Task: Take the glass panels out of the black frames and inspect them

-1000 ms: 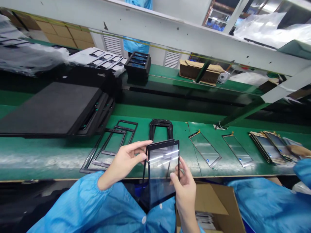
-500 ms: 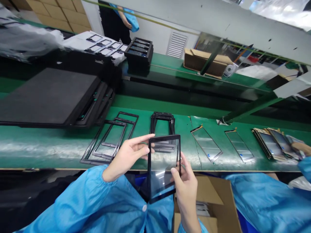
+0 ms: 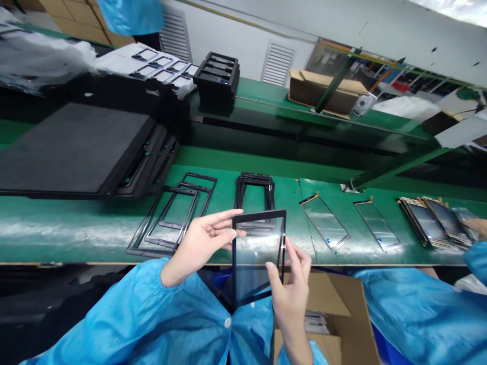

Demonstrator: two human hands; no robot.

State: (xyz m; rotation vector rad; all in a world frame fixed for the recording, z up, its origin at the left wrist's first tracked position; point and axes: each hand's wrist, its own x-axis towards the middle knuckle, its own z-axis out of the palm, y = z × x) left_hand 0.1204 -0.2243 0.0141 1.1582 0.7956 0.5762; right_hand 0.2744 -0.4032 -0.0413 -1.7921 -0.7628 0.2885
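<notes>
A glass touch panel in a black frame (image 3: 254, 256) is held up in front of my chest, over the bench's front edge. My left hand (image 3: 205, 242) pinches its upper left edge between thumb and fingers. My right hand (image 3: 291, 284) grips the right side, its thumb over the glass and its fingers along the edge. Just beyond it lies a stack of black frames (image 3: 254, 178), partly hidden by the panel. More loose black frames (image 3: 171, 215) overlap on the bench left of it. Two clear glass panels with thin dark borders (image 3: 325, 223) (image 3: 376, 225) lie to the right.
Large black trays (image 3: 76, 147) are piled at the left. A stack of panels (image 3: 426, 223) lies at the far right beside a co-worker's hand (image 3: 475, 227). The raised shelf bears a black crate (image 3: 216, 76) and a cardboard divider box (image 3: 327, 91). Below the bench is an open carton (image 3: 353, 314).
The framed panel has tilted slightly, and my right hand has shifted a little along its side. Behind the shelf, a person in blue has moved left.
</notes>
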